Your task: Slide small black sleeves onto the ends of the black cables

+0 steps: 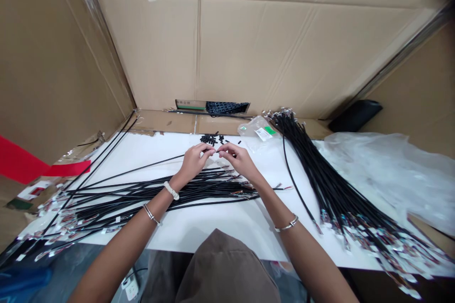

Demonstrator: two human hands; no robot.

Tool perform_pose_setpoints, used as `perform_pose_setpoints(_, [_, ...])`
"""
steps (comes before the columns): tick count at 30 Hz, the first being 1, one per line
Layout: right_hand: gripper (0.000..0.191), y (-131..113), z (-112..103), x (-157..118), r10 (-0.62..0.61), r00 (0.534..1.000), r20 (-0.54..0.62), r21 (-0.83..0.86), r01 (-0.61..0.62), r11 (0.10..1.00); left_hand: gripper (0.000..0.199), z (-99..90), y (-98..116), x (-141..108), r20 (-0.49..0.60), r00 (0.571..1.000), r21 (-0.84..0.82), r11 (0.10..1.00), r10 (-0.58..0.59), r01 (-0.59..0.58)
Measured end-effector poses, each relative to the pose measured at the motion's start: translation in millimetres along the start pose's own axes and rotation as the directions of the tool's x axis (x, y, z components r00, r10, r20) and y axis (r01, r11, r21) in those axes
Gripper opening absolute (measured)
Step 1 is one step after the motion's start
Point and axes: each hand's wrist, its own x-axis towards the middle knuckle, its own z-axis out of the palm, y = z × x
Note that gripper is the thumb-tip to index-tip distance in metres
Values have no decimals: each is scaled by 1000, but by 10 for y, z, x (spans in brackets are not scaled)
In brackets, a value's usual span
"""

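My left hand [195, 158] is closed in a pinch on a thin black cable [149, 166], which runs off to the left across the white tabletop. Fingertip to fingertip with it, my right hand [240, 158] is also pinched shut. A small dark bit shows between the fingertips; whether it is the cable's end or a separate black piece I cannot tell. Just beyond the hands lies a scatter of small black pieces [209, 139]. Under my wrists, a spread of black cables [142, 195] lies sideways, with bare coloured wires at the right ends and white connectors at the left.
A thick bundle of black cables [313, 170] lies at the right, near clear plastic bags [387, 165]. A small labelled bag [259, 129] sits behind my right hand. Cardboard walls [249, 52] enclose the table [199, 232]. A black object [355, 114] rests in the far right corner.
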Motion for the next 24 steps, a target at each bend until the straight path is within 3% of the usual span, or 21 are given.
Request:
perform_pose_setpoints(9, [22,45,97,3,92,996,-9,224,-88,971,14,16,4,8,-36,997,-43,997,-67,66])
perform_pose_setpoints(15, [22,-4,118,-20,95,993,-68,115,-86,990,16,12,-11,9,-44,998,-32,998,-54,53])
perform_pose_setpoints(24, [27,-12,124,10,140,990,-29,283,-127,951,15,-12,20,14,-40,998,-18,999,-39,38])
